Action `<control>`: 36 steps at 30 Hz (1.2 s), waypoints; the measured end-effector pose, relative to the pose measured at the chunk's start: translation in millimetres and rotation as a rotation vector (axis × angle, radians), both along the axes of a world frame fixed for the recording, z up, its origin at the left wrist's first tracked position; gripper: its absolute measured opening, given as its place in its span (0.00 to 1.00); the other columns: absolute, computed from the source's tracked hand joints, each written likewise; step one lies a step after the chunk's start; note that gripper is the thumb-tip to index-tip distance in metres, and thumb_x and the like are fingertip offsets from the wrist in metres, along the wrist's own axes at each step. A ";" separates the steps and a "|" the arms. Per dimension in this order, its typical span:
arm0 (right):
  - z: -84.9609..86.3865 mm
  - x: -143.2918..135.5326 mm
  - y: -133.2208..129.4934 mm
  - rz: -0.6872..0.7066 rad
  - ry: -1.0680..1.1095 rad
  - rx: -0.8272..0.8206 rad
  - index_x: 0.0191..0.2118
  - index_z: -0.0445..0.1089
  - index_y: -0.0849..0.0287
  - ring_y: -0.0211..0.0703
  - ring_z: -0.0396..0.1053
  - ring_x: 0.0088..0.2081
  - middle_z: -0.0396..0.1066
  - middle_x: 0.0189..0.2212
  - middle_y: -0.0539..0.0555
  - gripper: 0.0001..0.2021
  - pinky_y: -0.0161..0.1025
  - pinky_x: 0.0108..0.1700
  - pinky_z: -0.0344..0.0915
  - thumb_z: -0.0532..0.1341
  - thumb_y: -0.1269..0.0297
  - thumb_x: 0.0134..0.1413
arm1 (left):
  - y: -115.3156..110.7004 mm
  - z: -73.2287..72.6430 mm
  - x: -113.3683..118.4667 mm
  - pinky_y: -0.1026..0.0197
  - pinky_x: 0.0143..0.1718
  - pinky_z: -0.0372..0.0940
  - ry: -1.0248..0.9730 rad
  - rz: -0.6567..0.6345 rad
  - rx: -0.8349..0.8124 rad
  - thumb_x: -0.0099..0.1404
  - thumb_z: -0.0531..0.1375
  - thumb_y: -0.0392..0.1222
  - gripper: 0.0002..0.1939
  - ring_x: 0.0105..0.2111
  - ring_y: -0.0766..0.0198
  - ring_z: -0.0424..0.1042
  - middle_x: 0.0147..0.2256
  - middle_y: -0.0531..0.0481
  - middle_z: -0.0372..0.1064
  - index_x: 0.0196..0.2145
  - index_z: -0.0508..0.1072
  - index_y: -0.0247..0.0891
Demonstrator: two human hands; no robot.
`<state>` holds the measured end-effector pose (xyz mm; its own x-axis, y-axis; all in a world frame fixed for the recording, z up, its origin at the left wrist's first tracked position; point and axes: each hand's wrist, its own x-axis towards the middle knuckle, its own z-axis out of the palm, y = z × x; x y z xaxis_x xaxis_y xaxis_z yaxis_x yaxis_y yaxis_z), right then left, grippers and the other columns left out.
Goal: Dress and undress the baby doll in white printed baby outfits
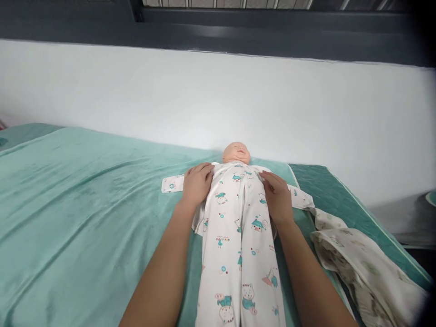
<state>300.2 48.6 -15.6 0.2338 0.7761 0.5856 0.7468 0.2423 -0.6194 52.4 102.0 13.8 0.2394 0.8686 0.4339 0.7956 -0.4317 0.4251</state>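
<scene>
A baby doll (pixel 236 152) lies on its back, its bald head by the wall. White baby trousers (pixel 223 222) with animal and house prints are spread over its body, the top edge below the chin and the legs running toward me. Under them shows a white printed top (pixel 172 184), its sleeves out to both sides. My left hand (pixel 198 181) lies flat with fingers extended along the upper left edge of the trousers. At the upper right edge, my right hand (pixel 276 193) has bent fingers closed on the trouser cloth; its fingertips are partly hidden.
A light green sheet (pixel 85 218) with soft creases covers the bed. On the right, a crumpled pale printed cloth (pixel 368 268) lies by the doll's sleeve, near a darker green quilted pad (pixel 320 181). A white wall (pixel 170 95) rises behind, below a dark window frame (pixel 218 34).
</scene>
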 end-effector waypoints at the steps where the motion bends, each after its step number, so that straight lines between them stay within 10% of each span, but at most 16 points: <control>1: -2.1 3.7 6.1 -0.007 -0.033 -0.020 0.51 0.74 0.56 0.50 0.65 0.57 0.72 0.53 0.56 0.19 0.53 0.60 0.60 0.50 0.66 0.61 | 1.1 -1.7 -0.7 0.50 0.59 0.54 0.008 0.031 0.003 0.71 0.47 0.41 0.19 0.56 0.57 0.66 0.57 0.50 0.69 0.54 0.72 0.47; 20: 1.7 59.8 38.3 -0.214 0.072 -0.462 0.39 0.79 0.51 0.49 0.72 0.37 0.78 0.36 0.52 0.16 0.44 0.42 0.65 0.53 0.61 0.51 | 28.8 -9.5 -19.4 0.56 0.42 0.63 -0.030 0.380 -0.189 0.66 0.49 0.40 0.19 0.42 0.55 0.75 0.44 0.54 0.78 0.44 0.78 0.53; 27: 51.0 -12.2 10.2 0.062 -0.065 0.017 0.46 0.73 0.55 0.48 0.68 0.52 0.73 0.49 0.56 0.14 0.47 0.56 0.62 0.53 0.65 0.59 | 25.4 -2.4 -17.5 0.53 0.47 0.63 -0.079 0.320 -0.211 0.65 0.49 0.41 0.19 0.45 0.54 0.75 0.44 0.54 0.78 0.43 0.77 0.52; 31: 83.4 -73.4 19.2 0.476 -0.423 -0.164 0.51 0.70 0.54 0.47 0.68 0.53 0.74 0.49 0.55 0.16 0.46 0.57 0.61 0.51 0.65 0.63 | 24.7 -0.5 -17.2 0.53 0.50 0.61 -0.103 0.298 -0.219 0.66 0.48 0.41 0.18 0.47 0.55 0.74 0.44 0.56 0.78 0.43 0.77 0.53; 36: 97.5 -123.2 63.5 0.519 -0.861 -0.509 0.54 0.68 0.58 0.56 0.69 0.51 0.72 0.49 0.62 0.17 0.46 0.45 0.65 0.53 0.65 0.61 | 23.3 2.3 -16.4 0.55 0.46 0.61 -0.075 0.288 -0.218 0.65 0.49 0.41 0.18 0.47 0.55 0.74 0.45 0.55 0.78 0.44 0.77 0.52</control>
